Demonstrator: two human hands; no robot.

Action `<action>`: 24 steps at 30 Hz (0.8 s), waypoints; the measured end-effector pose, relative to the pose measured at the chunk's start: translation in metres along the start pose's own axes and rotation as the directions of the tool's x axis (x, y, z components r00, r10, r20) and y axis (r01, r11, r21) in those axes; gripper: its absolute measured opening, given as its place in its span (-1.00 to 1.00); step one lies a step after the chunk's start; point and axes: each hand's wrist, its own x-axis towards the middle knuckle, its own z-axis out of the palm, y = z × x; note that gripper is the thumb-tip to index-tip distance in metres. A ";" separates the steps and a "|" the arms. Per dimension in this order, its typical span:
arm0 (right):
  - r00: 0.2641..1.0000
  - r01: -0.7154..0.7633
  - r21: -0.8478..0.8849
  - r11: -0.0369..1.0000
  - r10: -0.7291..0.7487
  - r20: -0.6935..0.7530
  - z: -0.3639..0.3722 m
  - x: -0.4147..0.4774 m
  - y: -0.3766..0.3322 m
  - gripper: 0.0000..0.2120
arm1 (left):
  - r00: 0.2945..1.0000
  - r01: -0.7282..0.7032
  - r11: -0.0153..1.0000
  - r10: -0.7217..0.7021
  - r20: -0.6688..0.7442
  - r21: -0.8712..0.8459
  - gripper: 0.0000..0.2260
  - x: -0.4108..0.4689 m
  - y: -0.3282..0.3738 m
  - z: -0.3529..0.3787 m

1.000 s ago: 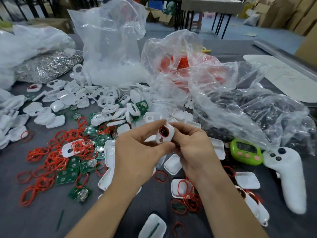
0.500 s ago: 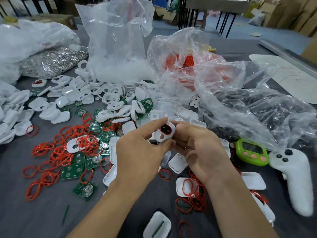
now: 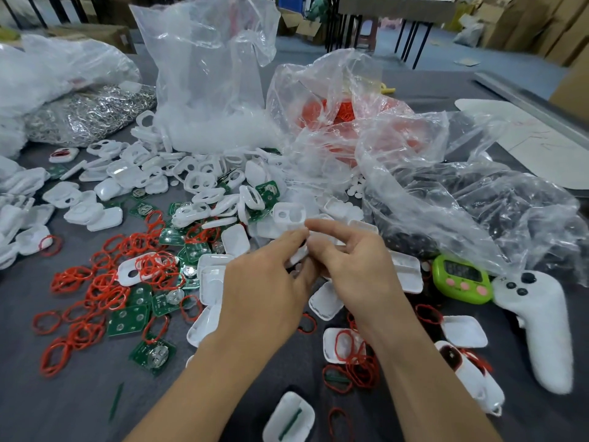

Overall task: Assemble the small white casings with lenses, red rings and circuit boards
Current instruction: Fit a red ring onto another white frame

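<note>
Red rings (image 3: 105, 282) and green circuit boards (image 3: 128, 320) lie scattered on the bench (image 3: 63, 403) at 9 o'clock of the hands. Left hand (image 3: 264, 291) is mid-frame, its grip clenched on a small white casing (image 3: 298, 257) with thumb and fingers pinching its left side. The casing is held above the bench between both hands and is blurred. Right hand (image 3: 360, 275) sits at 3 o'clock of the casing, index raised, lower fingers curled against it; cannot tell if that grip clamps. Green timer (image 3: 462, 279) and white controller (image 3: 538, 323) lie at 3 o'clock.
</note>
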 end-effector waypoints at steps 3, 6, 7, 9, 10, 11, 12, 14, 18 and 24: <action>1.000 0.017 0.071 0.997 -0.017 -0.006 0.004 -0.003 0.000 -0.69 | 0.989 0.116 0.991 -0.109 0.103 -0.064 -0.73 0.002 -0.004 -0.005; 0.992 0.089 0.115 0.989 -0.078 -0.099 0.002 -0.005 -0.005 -0.81 | 0.960 0.277 0.888 -0.237 0.152 -0.367 -0.81 0.007 -0.002 -0.006; 0.976 0.146 0.028 0.989 -0.140 -0.165 -0.001 -0.005 -0.004 -0.87 | 0.938 0.347 0.805 -0.292 0.188 -0.482 -0.81 0.008 0.001 -0.006; 0.928 0.215 -0.176 0.961 -0.257 -0.270 -0.005 -0.005 -0.004 -0.95 | 0.871 0.483 0.579 -0.391 0.297 -0.656 -0.80 0.010 0.007 -0.007; 0.922 0.218 -0.197 0.956 -0.267 -0.280 -0.006 -0.006 -0.005 -0.93 | 0.833 0.536 0.458 -0.423 0.357 -0.709 -0.81 0.011 0.010 -0.008; 0.935 0.220 -0.145 0.965 -0.251 -0.251 -0.006 -0.006 -0.006 -0.93 | 0.797 0.576 0.348 -0.441 0.413 -0.740 -0.84 0.013 0.012 -0.010; 0.954 0.209 -0.075 0.975 -0.220 -0.203 -0.005 -0.006 -0.007 -0.94 | 0.766 0.603 0.254 -0.449 0.460 -0.757 -0.85 0.014 0.013 -0.011; 0.973 0.197 0.012 0.980 -0.194 -0.124 -0.002 -0.006 -0.008 -0.97 | 0.724 0.626 0.119 -0.456 0.517 -0.771 -0.83 0.016 0.013 -0.012; 0.984 0.167 -0.024 0.986 -0.168 -0.067 0.006 -0.007 -0.006 -0.91 | 0.713 0.621 0.016 -0.426 0.557 -0.784 -0.79 0.015 0.015 -0.011; 0.978 0.139 -0.029 0.990 -0.142 -0.150 0.003 -0.005 -0.006 -0.93 | 0.751 0.629 0.308 -0.480 0.455 -0.714 -0.80 0.018 0.007 -0.018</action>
